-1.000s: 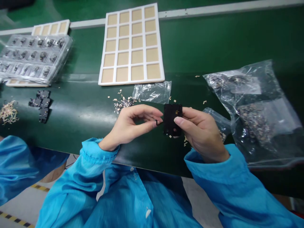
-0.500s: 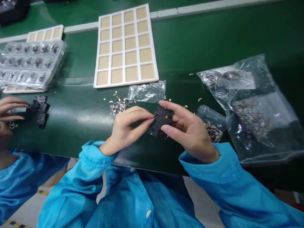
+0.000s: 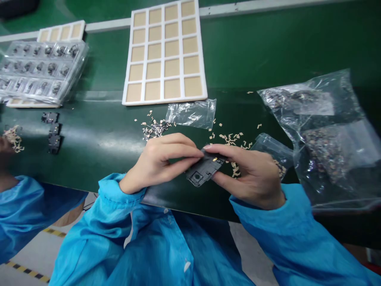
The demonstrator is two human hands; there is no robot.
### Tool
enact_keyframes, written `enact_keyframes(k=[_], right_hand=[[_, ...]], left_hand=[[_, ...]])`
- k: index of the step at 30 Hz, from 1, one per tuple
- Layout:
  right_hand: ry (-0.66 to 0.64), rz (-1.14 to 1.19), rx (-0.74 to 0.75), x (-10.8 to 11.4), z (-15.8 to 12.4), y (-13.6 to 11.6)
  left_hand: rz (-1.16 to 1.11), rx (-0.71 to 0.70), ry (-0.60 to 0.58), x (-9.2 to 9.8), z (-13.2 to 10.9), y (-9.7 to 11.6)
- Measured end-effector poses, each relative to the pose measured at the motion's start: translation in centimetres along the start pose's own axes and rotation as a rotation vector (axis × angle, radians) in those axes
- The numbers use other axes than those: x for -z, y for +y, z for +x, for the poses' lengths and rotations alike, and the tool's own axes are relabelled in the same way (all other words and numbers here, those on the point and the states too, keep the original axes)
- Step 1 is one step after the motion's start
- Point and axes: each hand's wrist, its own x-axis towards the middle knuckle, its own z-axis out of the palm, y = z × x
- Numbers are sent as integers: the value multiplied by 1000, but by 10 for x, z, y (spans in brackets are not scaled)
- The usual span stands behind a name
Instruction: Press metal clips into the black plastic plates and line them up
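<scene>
Above the near edge of the bench, a thin black plastic phone-type housing piece (image 3: 200, 171) is held tilted, with a round hole in a square frame at its lower left and a gold contact near its right end. My right hand (image 3: 253, 172) grips its right end between thumb and fingers. At the upper left edge of the piece, the thumb and fingertips of my left hand (image 3: 166, 157) are pinched together against it. Whatever lies between those left fingertips is hidden. Small beige-and-dark clips (image 3: 155, 129) lie in a pile beyond my left hand, and loose beige clips (image 3: 232, 139) are scattered beyond my right.
A white-framed grid tray (image 3: 163, 101) lies at the back. Right are a small clip bag (image 3: 272, 149) and a large clear bag (image 3: 327, 139); an empty-looking bag (image 3: 192, 113) lies centrally. Left are clear blister trays (image 3: 38, 71), black pieces (image 3: 54, 137) and a co-worker's sleeve (image 3: 32, 214).
The black housing piece has turned, so its holed face and gold contact show more. My right hand has shifted slightly right and down. The co-worker's hand has drawn back from the black pieces.
</scene>
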Motion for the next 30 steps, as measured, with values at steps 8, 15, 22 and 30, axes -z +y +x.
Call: enact_keyframes(k=[8,15,22,30], right_hand=[[13,-60,40,-1,-2,-7],[-10,-39,36,1,-2,-8],[-26,-32,61,0,-2,-9],[-43,-72,121,2,0,-9]], left_hand=[[330,-166,-21,-1,-10,7],[366,-181,-30,0,-11,15],[504,-285,-167,9,-9,26],[582,-302,-214,9,-15,32]])
